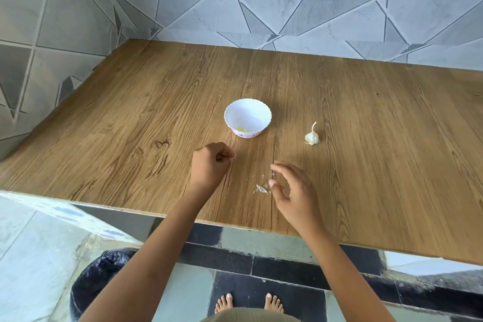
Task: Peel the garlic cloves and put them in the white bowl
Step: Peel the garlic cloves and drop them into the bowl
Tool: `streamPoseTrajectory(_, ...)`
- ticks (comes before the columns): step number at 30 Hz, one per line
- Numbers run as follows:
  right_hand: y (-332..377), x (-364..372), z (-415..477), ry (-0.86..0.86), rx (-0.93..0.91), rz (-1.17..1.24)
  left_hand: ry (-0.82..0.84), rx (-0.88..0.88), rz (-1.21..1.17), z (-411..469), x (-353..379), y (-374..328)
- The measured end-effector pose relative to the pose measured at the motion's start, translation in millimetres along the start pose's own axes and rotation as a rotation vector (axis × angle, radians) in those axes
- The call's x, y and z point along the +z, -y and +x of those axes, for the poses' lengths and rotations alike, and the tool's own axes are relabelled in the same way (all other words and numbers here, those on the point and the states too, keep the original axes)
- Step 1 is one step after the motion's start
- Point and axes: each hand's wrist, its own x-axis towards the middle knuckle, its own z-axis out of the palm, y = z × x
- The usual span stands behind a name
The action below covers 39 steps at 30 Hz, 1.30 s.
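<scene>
though near, garlic (312,136) beyond right grip (290,191)

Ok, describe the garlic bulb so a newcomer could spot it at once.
On the wooden table, find the white bowl near the middle. Right of it, not touching, sits the garlic bulb: small, off-white, with a dry stem sticking up, unlike the flat peel scraps nearer the camera.

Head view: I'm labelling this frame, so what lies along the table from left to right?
Left hand → garlic skins → garlic bulb. The white bowl and right hand overlap these, so they are left out.
</scene>
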Motion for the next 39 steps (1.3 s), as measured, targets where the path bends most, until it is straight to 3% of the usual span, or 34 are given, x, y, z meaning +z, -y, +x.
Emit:
streamPoseTrajectory(6, 0, 2, -9, 0.019, 0.037, -0.056, 0.023, 0.14, 0.212, 2, 2, 14)
streamPoseTrajectory(10, 0, 3, -15, 0.05, 0.087, -0.083, 0.018, 0.19, 0.22, 0, 0, 16)
streamPoseTrajectory(16, 8, 1, -18, 0.056, 0.175, -0.102, 0.086, 0.114, -0.055, -13, -2, 2)
streamPoseTrajectory(19, 14, -2, -21, 0.07, 0.226, -0.222, 0.19, -0.057, -0.268, -19, 0, -2)
streamPoseTrajectory(22, 22, -3, -23, 0.146, 0.269, -0.327, 0.256, -0.201, -0.426, -23, 1, 0)
streamPoseTrajectory(26, 31, 4, -16, 0.284, 0.311, -0.392, 0.267, -0.199, -0.466, -25, -2, 4)
streamPoseTrajectory(35, 43, 30, -3, 0.325, 0.112, -0.364, 0.212, -0.215, -0.505, -24, -13, 10)
streamPoseTrajectory(39, 37, 25, -6, 0.236, 0.025, -0.302, 0.185, -0.208, -0.485, -22, -16, 11)
